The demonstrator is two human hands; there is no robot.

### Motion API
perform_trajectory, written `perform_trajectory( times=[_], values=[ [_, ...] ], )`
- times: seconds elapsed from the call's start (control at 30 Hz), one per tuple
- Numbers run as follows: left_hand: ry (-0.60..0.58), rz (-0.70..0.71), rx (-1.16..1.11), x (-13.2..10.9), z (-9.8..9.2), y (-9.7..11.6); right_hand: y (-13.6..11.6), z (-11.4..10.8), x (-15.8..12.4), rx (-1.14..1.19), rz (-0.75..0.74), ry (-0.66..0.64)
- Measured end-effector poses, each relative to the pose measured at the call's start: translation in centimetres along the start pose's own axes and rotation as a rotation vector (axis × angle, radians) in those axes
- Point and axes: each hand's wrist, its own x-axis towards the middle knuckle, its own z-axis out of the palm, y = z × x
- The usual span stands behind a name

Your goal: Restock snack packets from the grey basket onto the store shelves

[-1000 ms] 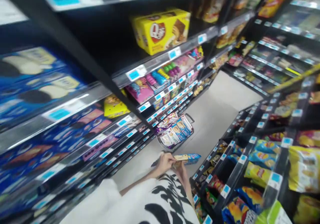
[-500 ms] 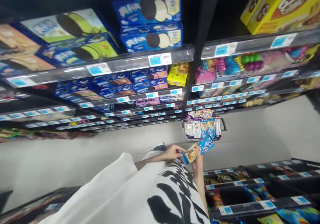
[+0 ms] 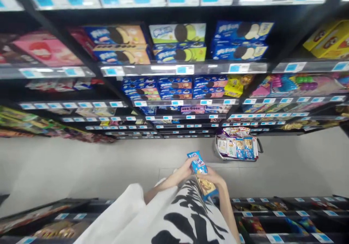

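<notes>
Between both hands, in front of my body, is a blue cookie packet [image 3: 201, 168] with a picture of a cookie on its lower part. It is tilted, its top end toward the shelves. My left hand [image 3: 187, 167] grips the packet's upper left edge. On the right side, my right hand [image 3: 213, 177] is closed round its middle, the fingers lying across the front. A shopping basket [image 3: 222, 156] full of packaged snacks, with similar blue packets among them, stands on the floor beyond my right hand.
Shelves ahead hold blue cookie boxes [image 3: 242, 51], pink boxes [image 3: 47, 51] and yellow boxes [image 3: 331, 42]. Price tags line the shelf edge [image 3: 163, 69]. Lower shelves with bagged snacks [image 3: 297, 226] run behind me. The grey tiled floor [image 3: 131, 160] lies between.
The packet has turned, its printed top end swinging from the right to the upper left. My left hand has moved to that end. The view has shifted left, so the basket appears further right.
</notes>
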Motion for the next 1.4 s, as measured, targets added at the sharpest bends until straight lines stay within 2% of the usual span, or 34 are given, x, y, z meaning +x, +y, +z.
perform_trajectory(
  times=[0.1, 0.17, 0.3, 0.4, 0.5, 0.67, 1.0, 1.2, 1.4],
  values=[
    [0.111, 0.146, -0.148, -3.9, -5.3, 3.4, -1.7, 5.2, 1.4, -0.042, -0.008, -0.15],
    [0.11, 0.278, -0.25, -6.8, -8.8, 5.3, -2.8, 7.5, 2.2, -0.042, -0.007, -0.148],
    [-0.022, 0.474, -0.451, -11.8, -14.1, 7.0, -5.7, 10.3, 3.9, -0.12, -0.074, 0.022],
    [-0.06, 0.503, -0.517, -14.1, -16.1, 7.4, -7.9, 12.0, 5.1, -0.199, -0.243, 0.147],
    [-0.051, 0.533, -0.536, -15.4, -16.7, 7.9, -9.6, 13.7, 5.8, -0.183, -0.372, 0.245],
    [-0.135, 0.632, -0.551, -16.5, -16.4, 8.8, -11.1, 15.6, 5.2, -0.12, -0.402, 0.318],
    [-0.243, 0.612, -0.57, -16.0, -16.0, 8.5, -10.2, 14.7, 4.2, -0.117, -0.372, 0.369],
    [-0.204, 0.571, -0.611, -16.3, -15.6, 8.6, -9.2, 14.6, 4.3, -0.085, -0.332, 0.371],
    [-0.199, 0.537, -0.589, -16.1, -16.1, 8.0, -8.4, 14.7, 3.9, -0.019, -0.288, 0.367]
  ],
)
